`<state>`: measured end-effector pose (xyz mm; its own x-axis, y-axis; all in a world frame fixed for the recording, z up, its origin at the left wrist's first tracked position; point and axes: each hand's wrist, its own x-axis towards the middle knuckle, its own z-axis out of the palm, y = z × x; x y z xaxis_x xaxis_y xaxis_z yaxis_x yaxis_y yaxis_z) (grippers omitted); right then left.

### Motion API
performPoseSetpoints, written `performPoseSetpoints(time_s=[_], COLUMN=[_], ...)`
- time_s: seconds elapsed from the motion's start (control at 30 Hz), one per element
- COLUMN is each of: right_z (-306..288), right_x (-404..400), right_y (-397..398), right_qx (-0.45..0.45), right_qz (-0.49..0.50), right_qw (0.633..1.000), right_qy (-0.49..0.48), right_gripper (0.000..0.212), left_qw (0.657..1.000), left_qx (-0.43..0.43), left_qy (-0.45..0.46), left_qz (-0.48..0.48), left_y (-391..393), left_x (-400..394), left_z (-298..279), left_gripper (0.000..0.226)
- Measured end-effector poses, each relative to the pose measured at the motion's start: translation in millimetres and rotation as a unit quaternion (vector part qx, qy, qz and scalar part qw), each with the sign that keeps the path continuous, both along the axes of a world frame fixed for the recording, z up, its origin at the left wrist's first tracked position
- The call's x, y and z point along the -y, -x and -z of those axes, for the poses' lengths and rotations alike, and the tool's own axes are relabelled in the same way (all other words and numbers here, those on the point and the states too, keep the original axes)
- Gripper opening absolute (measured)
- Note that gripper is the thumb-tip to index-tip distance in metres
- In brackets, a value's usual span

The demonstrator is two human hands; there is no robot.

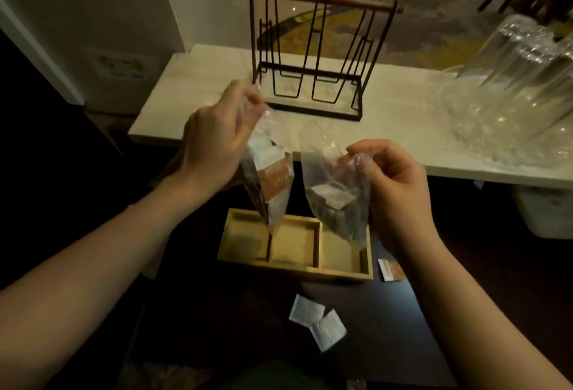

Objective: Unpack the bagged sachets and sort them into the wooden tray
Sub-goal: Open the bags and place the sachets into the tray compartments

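Observation:
My left hand (214, 141) pinches the top of a clear plastic bag (269, 178) that holds white and brown sachets; the bag hangs over the wooden tray (294, 268). My right hand (393, 182) grips a second clear bag (338, 200) of sachets, which hangs over the tray's right end. The tray stands on a dark surface and has three compartments, all without sachets as far as I can see. Two white sachets (316, 321) lie loose in front of the tray. One brown-and-white sachet (391, 270) lies to its right.
A metal wire rack with a wooden handle (313, 58) stands on a white tabletop (387, 129) behind the tray. Crumpled clear plastic wrapping (511, 89) covers the table's right end. A white container (545, 209) sits low at the right.

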<state>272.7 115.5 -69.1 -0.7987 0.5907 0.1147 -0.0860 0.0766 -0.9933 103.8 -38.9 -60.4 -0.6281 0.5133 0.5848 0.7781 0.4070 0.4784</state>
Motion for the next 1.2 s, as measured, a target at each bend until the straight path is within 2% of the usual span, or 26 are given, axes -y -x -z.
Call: performPoseSetpoints(time_s=[0.17, 0.3, 0.4, 0.47, 0.57, 0.63, 0.77, 0.83, 0.93, 1.0, 1.1, 1.2], right_z=[39, 66, 83, 91, 105, 120, 138, 143, 150, 150, 148, 144], right_x=[23, 37, 47, 50, 50, 48, 44, 40, 31, 25, 21, 18], right_y=[-20, -40, -57, -66, -75, -80, -88, -94, -102, -104, -101, -97], right_qx=[0.051, 0.095, 0.135, 0.147, 0.165, 0.202, 0.247, 0.273, 0.307, 0.315, 0.321, 0.324], right_qz=[-0.048, -0.069, -0.085, -0.083, -0.048, -0.009, 0.033, 0.021, 0.022, 0.025, 0.017, 0.003], right_qw=[0.994, 0.986, 0.971, 0.954, 0.940, 0.940, 0.947, 0.951, 0.951, 0.949, 0.944, 0.933], right_qy=[0.078, 0.116, 0.180, 0.246, 0.296, 0.273, 0.204, 0.140, 0.016, -0.021, -0.070, -0.157], right_gripper=[0.029, 0.025, 0.027, 0.028, 0.015, 0.007, 0.022, 0.023, 0.019, 0.015, 0.010, 0.012], left_qw=[0.993, 0.983, 0.974, 0.973, 0.980, 0.980, 0.957, 0.942, 0.921, 0.912, 0.914, 0.901], left_qx=[0.108, 0.172, 0.212, 0.206, 0.148, 0.118, 0.018, 0.010, 0.058, 0.076, 0.142, 0.223], left_qy=[-0.002, 0.017, 0.051, 0.087, 0.124, 0.150, 0.280, 0.329, 0.381, 0.399, 0.377, 0.371], left_qz=[0.053, 0.067, 0.057, 0.049, 0.048, 0.052, 0.073, 0.070, 0.066, 0.060, 0.045, 0.020], left_y=[-52, -85, -107, -118, -126, -128, -138, -137, -126, -118, -109, -103], left_x=[40, 62, 76, 83, 83, 75, 60, 57, 51, 50, 54, 52], left_z=[69, 132, 174, 195, 209, 213, 228, 231, 224, 218, 210, 198], left_gripper=[0.024, 0.012, 0.023, 0.035, 0.021, 0.015, 0.015, 0.012, 0.015, 0.013, 0.019, 0.029])
